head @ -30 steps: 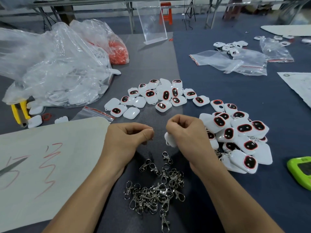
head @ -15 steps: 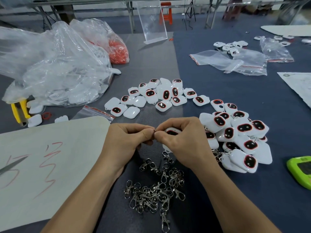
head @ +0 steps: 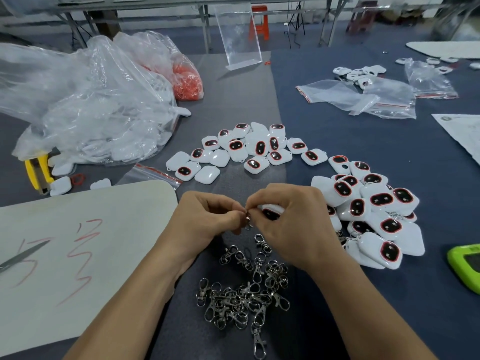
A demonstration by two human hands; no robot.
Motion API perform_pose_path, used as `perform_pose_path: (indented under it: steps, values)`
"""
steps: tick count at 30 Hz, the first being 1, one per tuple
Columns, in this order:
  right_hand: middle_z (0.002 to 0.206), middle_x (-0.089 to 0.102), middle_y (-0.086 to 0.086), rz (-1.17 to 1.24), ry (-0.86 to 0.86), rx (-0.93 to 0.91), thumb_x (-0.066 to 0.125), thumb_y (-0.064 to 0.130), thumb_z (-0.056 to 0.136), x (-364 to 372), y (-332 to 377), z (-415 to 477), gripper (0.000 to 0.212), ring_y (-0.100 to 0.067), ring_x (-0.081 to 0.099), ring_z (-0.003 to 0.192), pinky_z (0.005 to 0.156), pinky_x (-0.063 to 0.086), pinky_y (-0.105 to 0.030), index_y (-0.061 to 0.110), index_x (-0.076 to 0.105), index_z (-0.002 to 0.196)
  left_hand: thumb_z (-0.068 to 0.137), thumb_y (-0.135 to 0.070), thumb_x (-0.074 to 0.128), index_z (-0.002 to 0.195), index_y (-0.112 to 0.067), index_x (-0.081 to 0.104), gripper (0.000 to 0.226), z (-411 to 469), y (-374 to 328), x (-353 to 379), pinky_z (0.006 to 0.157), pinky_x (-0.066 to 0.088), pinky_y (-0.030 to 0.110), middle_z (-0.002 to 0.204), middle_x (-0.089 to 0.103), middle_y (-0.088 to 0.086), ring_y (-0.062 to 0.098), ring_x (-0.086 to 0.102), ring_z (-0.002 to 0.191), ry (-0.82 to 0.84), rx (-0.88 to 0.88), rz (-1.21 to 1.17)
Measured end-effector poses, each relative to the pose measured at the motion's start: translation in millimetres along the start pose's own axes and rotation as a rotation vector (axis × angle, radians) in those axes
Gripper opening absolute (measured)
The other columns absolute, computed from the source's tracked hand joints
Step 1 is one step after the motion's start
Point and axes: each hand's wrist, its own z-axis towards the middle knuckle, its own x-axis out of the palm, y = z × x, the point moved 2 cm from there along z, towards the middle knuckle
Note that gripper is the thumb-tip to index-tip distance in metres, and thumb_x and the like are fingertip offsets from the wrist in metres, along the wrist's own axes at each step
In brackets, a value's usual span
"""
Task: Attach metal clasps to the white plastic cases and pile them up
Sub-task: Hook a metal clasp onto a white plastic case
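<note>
My left hand (head: 205, 219) pinches a small metal clasp (head: 248, 220) between thumb and forefinger. My right hand (head: 291, 222) holds a white plastic case (head: 271, 211) with a dark red-rimmed window, its fingertips meeting the clasp at the case's edge. Just below the hands lies a heap of loose metal clasps (head: 244, 292). A group of loose white cases (head: 249, 149) sits beyond the hands. To the right is a pile of white cases (head: 368, 211), some showing metal clasps.
A white board (head: 78, 245) with red marks lies at the left, with scissors on it. Clear plastic bags (head: 85, 105) of white parts and orange rings sit at the back left. A green device (head: 465, 266) is at the right edge. More bags (head: 363, 97) lie far right.
The hands were a little apart a second ago and have come together. The case has turned in my right hand so its dark window shows, and the clasp now meets its edge.
</note>
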Motion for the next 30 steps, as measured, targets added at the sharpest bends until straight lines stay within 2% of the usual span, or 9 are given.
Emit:
perform_pose_path:
  steps: [9,14,18,20,21,23,25,27,30]
  values:
    - [0.073,0.068,0.014,-0.023,0.074,-0.103,0.08,0.018,0.079,-1.5,2.8,-0.7,0.011,-0.006,0.063,0.068,0.065,0.054,-0.034,0.03,0.08,0.081,0.054,-0.008,0.073,0.062,-0.014,0.078,0.011,2.1,4.9,-4.9,0.049,0.046,0.018,0.055,0.068,0.011,0.013,0.06,0.046,0.068,-0.036,0.062]
    - [0.073,0.069,0.013,0.014,0.042,-0.083,0.08,0.02,0.078,0.5,2.4,-1.4,0.011,-0.006,0.065,0.068,0.064,0.054,-0.033,0.031,0.08,0.081,0.044,-0.026,0.066,0.06,-0.015,0.076,0.022,1.4,4.8,-1.7,0.048,0.046,0.02,0.053,0.066,0.009,0.012,0.056,0.045,-0.034,0.031,0.068]
    - [0.066,0.069,0.019,0.165,-0.052,0.21,0.081,0.029,0.081,6.5,-4.4,-0.6,0.007,-0.001,0.065,0.061,0.057,0.05,-0.017,0.031,0.077,0.075,0.052,-0.029,0.068,0.062,-0.026,0.076,0.014,-1.8,2.4,-2.3,0.051,0.044,0.018,0.053,0.067,-0.006,0.004,0.055,0.047,-0.29,0.132,0.183]
    - [0.059,0.067,0.013,0.293,-0.064,0.459,0.079,0.036,0.086,10.4,-13.2,1.6,0.019,-0.001,0.056,0.051,0.052,0.045,-0.019,0.026,0.077,0.07,0.06,-0.033,0.068,0.069,-0.034,0.073,0.01,-4.5,0.3,-8.5,0.054,0.043,0.013,0.056,0.066,-0.015,-0.001,0.058,0.051,-0.461,0.23,0.481]
    - [0.058,0.066,0.008,0.391,-0.065,0.593,0.076,0.039,0.089,10.9,-18.0,2.8,0.026,-0.004,0.051,0.048,0.051,0.043,-0.024,0.021,0.076,0.07,0.064,-0.036,0.067,0.07,-0.033,0.07,0.008,-6.1,-0.8,-10.6,0.056,0.043,0.016,0.059,0.064,-0.015,0.001,0.06,0.055,-0.507,0.271,0.687]
    - [0.063,0.068,-0.004,0.661,-0.05,0.821,0.069,0.033,0.097,11.3,-24.7,5.2,0.031,-0.011,0.051,0.045,0.045,0.041,-0.025,0.013,0.076,0.075,0.072,-0.038,0.069,0.07,-0.03,0.069,0.008,-6.7,-0.8,-9.0,0.058,0.041,0.023,0.064,0.064,-0.013,0.009,0.062,0.062,-0.451,0.311,1.021]
    - [0.075,0.071,-0.01,0.883,0.0,0.885,0.064,0.012,0.097,13.4,-25.1,7.3,0.013,-0.015,0.058,0.048,0.043,0.042,-0.022,0.006,0.075,0.091,0.081,-0.04,0.071,0.077,-0.03,0.072,0.011,-4.6,3.5,-0.9,0.061,0.04,0.026,0.073,0.068,-0.011,0.015,0.066,0.074,-0.298,0.321,1.185]
    - [0.082,0.072,-0.011,0.84,0.044,0.803,0.064,-0.005,0.089,14.6,-25.2,7.7,0.02,-0.016,0.061,0.054,0.048,0.044,-0.022,0.009,0.073,0.099,0.084,-0.042,0.07,0.085,-0.032,0.075,0.012,-2.9,4.5,6.8,0.064,0.044,0.028,0.08,0.07,-0.01,0.015,0.066,0.081,-0.21,0.35,1.209]
    - [0.088,0.074,-0.002,0.478,0.069,0.652,0.069,-0.001,0.086,15.2,-27.4,5.7,0.033,-0.017,0.067,0.061,0.057,0.049,-0.028,0.027,0.065,0.102,0.082,-0.04,0.071,0.087,-0.034,0.078,0.01,-0.4,4.0,7.0,0.069,0.048,0.032,0.079,0.071,-0.01,0.017,0.065,0.081,-0.178,0.344,1.102]
